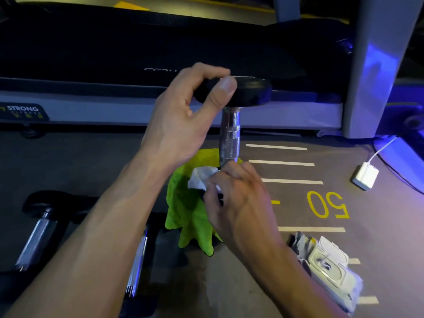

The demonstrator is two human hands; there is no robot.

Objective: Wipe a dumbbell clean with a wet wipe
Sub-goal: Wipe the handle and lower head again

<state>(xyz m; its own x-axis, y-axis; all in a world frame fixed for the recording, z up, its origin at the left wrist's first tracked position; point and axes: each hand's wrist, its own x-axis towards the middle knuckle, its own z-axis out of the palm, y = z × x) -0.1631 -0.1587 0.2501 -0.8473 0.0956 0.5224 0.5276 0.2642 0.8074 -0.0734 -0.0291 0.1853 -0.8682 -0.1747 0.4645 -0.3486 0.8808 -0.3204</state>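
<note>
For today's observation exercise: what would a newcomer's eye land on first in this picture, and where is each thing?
At the centre a dumbbell stands on end, the left hand gripping its black top head. Just below, the right hand presses a white wet wipe to the foot of the chrome handle, over a bright green cloth. At right, a yellow "50" is painted on the floor.

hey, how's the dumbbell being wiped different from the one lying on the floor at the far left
The held dumbbell stands upright on a green cloth; the floor dumbbell lies on its side. The left hand grips the held one's top head and the right hand presses a wipe at its lower end; the floor one is untouched. Both have black heads and a metal handle.
</note>
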